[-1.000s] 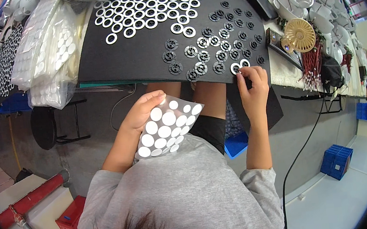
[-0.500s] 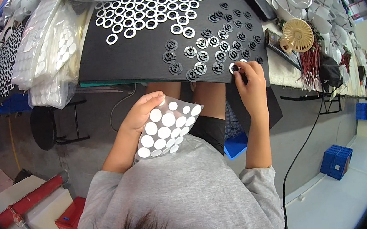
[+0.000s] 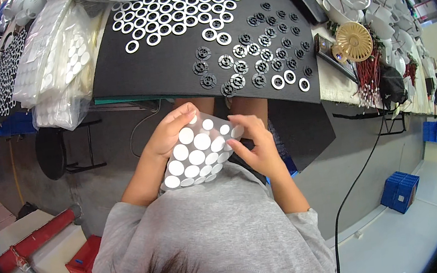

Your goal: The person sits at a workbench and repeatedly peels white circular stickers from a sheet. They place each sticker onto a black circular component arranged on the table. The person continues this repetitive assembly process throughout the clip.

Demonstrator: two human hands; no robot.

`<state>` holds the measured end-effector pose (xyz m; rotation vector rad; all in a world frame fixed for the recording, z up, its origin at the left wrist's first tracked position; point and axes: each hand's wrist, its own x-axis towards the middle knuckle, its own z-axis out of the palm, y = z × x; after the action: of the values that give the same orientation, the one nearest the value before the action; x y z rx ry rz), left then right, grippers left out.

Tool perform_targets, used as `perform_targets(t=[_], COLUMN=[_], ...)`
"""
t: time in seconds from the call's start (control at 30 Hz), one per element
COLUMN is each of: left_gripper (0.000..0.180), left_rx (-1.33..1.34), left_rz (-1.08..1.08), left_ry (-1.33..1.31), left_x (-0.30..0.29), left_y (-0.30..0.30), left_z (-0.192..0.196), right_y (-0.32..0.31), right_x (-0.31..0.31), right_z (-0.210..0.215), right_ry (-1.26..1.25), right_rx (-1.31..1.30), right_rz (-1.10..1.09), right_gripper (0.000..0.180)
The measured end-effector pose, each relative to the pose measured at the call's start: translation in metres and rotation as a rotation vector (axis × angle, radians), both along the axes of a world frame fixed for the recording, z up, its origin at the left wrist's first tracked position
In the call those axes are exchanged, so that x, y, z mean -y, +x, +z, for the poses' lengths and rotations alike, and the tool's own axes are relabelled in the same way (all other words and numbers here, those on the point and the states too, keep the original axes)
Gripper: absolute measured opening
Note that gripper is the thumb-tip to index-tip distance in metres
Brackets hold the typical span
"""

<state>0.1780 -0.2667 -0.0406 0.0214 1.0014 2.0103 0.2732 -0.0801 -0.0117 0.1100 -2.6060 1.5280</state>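
Note:
My left hand pinches the upper left corner of a clear sheet of round white stickers, held tilted above my lap. At the sheet's right edge is my right hand, thumb and forefinger apart around a sticker near the corner. Whether its fingertips grip the sheet cannot be made out. Beyond, on a black board, lie several bare black round plastic parts. Three similar parts with white rings sit at the board's near right. Many more white-ringed parts cover its far side in rows.
Plastic bags of white sticker sheets lie on the left. To the right are a black box, a cream fan-like disc, red wires and white shells. A black cable runs down beside me; a blue crate stands on the floor.
My right hand has come back from the board's near right corner to the sticker sheet, uncovering white-ringed parts there. The left hand still holds the sheet, almost unmoved.

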Motion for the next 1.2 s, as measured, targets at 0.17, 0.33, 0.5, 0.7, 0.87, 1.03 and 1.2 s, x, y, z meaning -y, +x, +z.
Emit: perform_targets(t=[0.17, 0.33, 0.5, 0.7, 0.87, 1.03, 1.2], left_gripper=[0.013, 0.024, 0.052, 0.043, 0.028, 0.031, 0.038], left_rx=[-0.009, -0.045, -0.108, -0.247, -0.184, -0.032, 0.136], left_rz=[-0.007, -0.103, -0.18, -0.238, -0.248, -0.238, -0.268], left_ry=[0.017, 0.093, 0.069, -0.051, -0.13, 0.117, 0.293], left_x=[0.002, 0.006, 0.007, 0.008, 0.008, 0.002, 0.001], left_y=[0.001, 0.002, 0.001, 0.002, 0.001, 0.001, -0.003], left_z=[-0.007, -0.004, 0.006, 0.004, -0.004, -0.004, -0.011], right_y=[0.005, 0.008, 0.014, 0.019, 0.015, 0.013, 0.007], right_x=[0.006, 0.01, 0.01, 0.008, 0.007, -0.005, -0.011], right_z=[-0.012, -0.014, -0.024, -0.023, -0.013, -0.012, -0.001], right_ry=[-0.159, -0.289, -0.314, -0.272, -0.347, -0.327, -0.223], right_rx=[0.061, 0.078, 0.042, 0.062, 0.036, 0.033, 0.062], right_rz=[-0.036, -0.081, -0.11, -0.111, -0.136, -0.059, 0.037], right_gripper=[0.032, 0.029, 0.027, 0.026, 0.02, 0.021, 0.02])
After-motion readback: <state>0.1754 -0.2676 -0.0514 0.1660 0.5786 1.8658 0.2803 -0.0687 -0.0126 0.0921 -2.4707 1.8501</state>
